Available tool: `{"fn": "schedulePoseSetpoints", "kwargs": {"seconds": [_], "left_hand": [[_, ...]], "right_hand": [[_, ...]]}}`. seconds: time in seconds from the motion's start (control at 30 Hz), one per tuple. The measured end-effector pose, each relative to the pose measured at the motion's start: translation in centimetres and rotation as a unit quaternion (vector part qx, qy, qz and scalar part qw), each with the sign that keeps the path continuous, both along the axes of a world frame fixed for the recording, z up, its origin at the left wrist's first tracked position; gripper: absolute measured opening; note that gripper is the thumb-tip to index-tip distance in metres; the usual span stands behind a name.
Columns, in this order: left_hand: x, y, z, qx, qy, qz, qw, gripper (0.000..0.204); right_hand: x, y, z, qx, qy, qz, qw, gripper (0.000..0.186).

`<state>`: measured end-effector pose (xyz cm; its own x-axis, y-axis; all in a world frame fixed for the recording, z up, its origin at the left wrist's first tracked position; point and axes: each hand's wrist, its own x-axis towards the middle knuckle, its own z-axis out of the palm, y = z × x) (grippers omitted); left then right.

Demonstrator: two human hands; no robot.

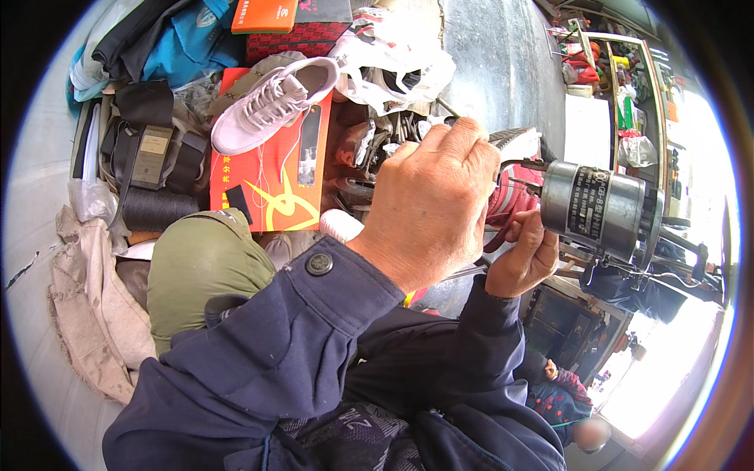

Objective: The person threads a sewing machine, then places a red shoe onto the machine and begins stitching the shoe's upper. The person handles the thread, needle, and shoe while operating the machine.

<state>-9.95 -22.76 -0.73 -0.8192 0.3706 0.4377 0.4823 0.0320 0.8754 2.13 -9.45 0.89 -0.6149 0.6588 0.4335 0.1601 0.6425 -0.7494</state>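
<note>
My left hand [436, 200] is closed in a fist in the middle of the picture, its back toward me; its fingertips and what they hold are hidden. A red shoe [514, 196] with pale lines and a ridged grey-white sole is partly visible beyond it, beneath the metal arm of a sewing machine. Lower and to the right, my right hand [525, 255] has thumb and fingers pinched at the shoe's near edge. The machine's shiny cylindrical head [591, 208] sits just right of both hands, tilted in this view.
A pale pink sneaker [271, 106] rests on a red-orange box [267, 208] at the left. Black thread [157, 218] and a white plastic bag [393, 67] lie nearby. Crowded shelves [632, 102] stand at the far right. Another person [561, 396] is at lower right.
</note>
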Motion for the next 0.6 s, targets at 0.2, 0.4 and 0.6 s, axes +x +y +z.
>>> {"fn": "schedulePoseSetpoints", "kwargs": {"seconds": [0.2,0.4,0.6], "left_hand": [[0.00,0.00,0.05,-0.006,0.002,0.001,1.000,0.021],[0.01,0.09,0.02,-0.012,0.012,0.002,1.000,0.021],[0.07,0.44,-0.11,-0.004,0.015,-0.003,1.000,0.021]], "right_hand": [[-0.19,0.08,0.03,0.007,0.001,0.006,1.000,0.031],[-0.15,-0.02,-0.01,0.013,0.000,0.005,1.000,0.032],[0.04,0.44,0.69,0.018,-0.028,0.026,0.999,0.024]]}}
